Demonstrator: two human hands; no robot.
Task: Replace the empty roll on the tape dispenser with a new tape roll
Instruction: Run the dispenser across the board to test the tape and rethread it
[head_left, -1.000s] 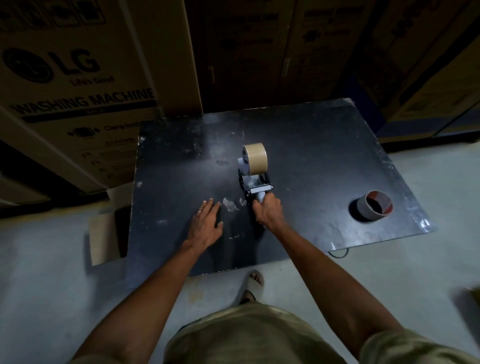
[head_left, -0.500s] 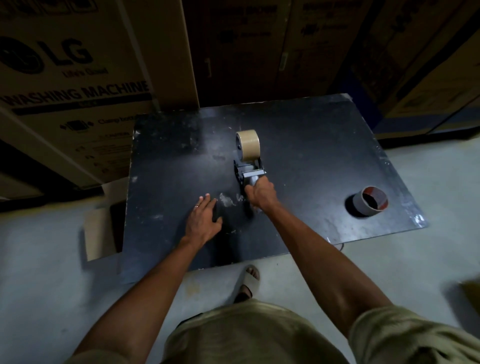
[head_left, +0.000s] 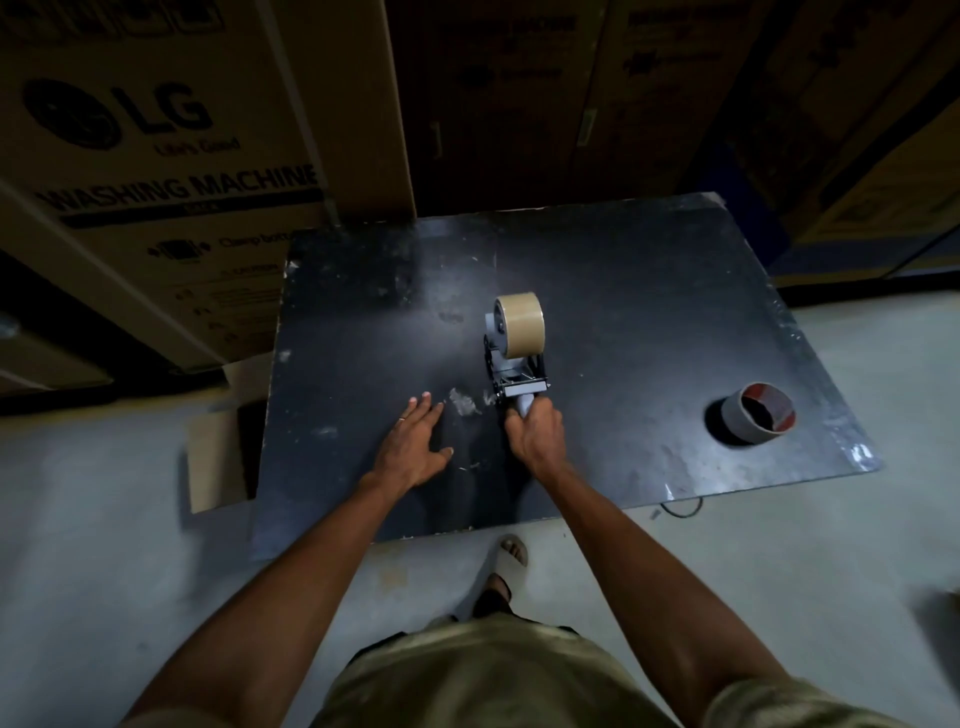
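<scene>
Right hand (head_left: 535, 434) grips tape dispenser (head_left: 511, 364) handle | left hand (head_left: 415, 447) spread flat on table (head_left: 649, 312)

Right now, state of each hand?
Left hand: open, fingers spread flat on the black table, holding nothing.
Right hand: closed around the tape dispenser handle.

- "LG" is printed in large dark letters beside a round logo on the cardboard box (head_left: 171, 156) at upper left.
- "WASHING MACHINE" is printed below it on the same box.
- Smaller print there, and on the darker boxes (head_left: 571, 93) behind, cannot be read.
</scene>
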